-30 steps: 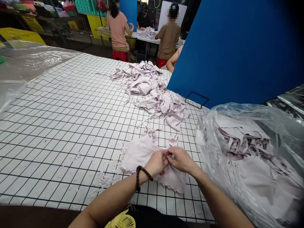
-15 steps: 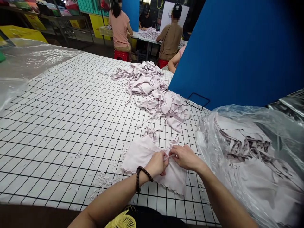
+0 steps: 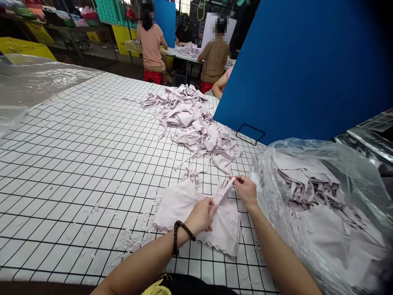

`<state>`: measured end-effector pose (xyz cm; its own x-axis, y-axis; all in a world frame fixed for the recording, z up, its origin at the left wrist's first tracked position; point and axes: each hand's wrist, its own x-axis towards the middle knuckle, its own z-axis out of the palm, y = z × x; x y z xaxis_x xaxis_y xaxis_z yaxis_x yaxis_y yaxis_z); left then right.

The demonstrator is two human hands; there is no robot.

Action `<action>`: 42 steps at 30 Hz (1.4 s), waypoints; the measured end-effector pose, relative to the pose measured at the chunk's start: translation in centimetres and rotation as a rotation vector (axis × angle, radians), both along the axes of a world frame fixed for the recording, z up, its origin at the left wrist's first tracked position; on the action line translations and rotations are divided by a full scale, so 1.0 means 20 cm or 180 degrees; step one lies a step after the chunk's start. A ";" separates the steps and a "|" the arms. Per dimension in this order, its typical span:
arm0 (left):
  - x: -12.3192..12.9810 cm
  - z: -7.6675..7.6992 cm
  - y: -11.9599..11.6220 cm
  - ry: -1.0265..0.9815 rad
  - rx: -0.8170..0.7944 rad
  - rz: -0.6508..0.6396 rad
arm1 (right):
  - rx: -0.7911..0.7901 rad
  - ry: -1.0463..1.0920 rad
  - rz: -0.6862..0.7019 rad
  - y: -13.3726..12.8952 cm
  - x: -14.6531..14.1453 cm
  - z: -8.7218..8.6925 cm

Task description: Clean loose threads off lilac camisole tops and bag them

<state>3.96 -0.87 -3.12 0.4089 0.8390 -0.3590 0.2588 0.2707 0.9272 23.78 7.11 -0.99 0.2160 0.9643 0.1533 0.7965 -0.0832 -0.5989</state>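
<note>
A pale pink strappy garment point(image 3: 178, 205) with a scalloped lower edge lies flat on the table before me; it looks like a camisole top. My left hand point(image 3: 202, 214), with a dark beaded bracelet at the wrist, pinches the cloth near the middle of its upper edge. Up and to the right, my right hand point(image 3: 245, 189) holds the end of a thin strap point(image 3: 225, 191) between thumb and fingers, drawn out from the garment. Loose straps bunch at the garment's upper left.
More pale pink garments point(image 3: 196, 127) are heaped further back on the grid-patterned table point(image 3: 76, 164). Small cloth scraps point(image 3: 132, 239) lie at the left. A clear plastic bag point(image 3: 307, 147) of folded garments stands right, below a blue panel point(image 3: 301, 73). Several people sit at the back.
My right hand has moved up and right, away from my left, pulling the strap out. My left hand keeps its pinch on the garment. The view has shifted slightly.
</note>
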 end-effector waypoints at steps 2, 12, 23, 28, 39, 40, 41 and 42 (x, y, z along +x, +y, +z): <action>0.00 0.00 0.00 0.0049 0.0024 0.0019 | -0.0337 -0.0170 -0.0203 0.01 0.01 -0.03; -0.04 0.08 -0.01 -0.0719 -0.0110 0.0440 | -0.0386 -0.0327 0.0704 0.09 -0.02 0.13; -0.31 0.06 0.11 -0.1859 -0.1094 0.1326 | -0.1370 0.1545 0.1083 0.26 -0.74 0.04; -0.32 0.03 0.13 -0.2024 -0.1281 0.1204 | -0.1897 0.2590 0.1155 0.33 -0.65 0.07; -0.36 0.04 0.14 -0.2171 -0.1489 0.1098 | -0.2344 0.4052 0.1430 0.40 -0.56 0.17; -0.36 0.03 0.14 -0.2179 -0.1490 0.1094 | -0.2304 0.4095 0.1426 0.41 -0.55 0.19; -0.36 0.03 0.14 -0.2183 -0.1491 0.1093 | -0.2235 0.4117 0.1426 0.42 -0.54 0.20; -0.36 0.03 0.14 -0.2187 -0.1493 0.1089 | -0.2138 0.4104 0.1437 0.43 -0.53 0.22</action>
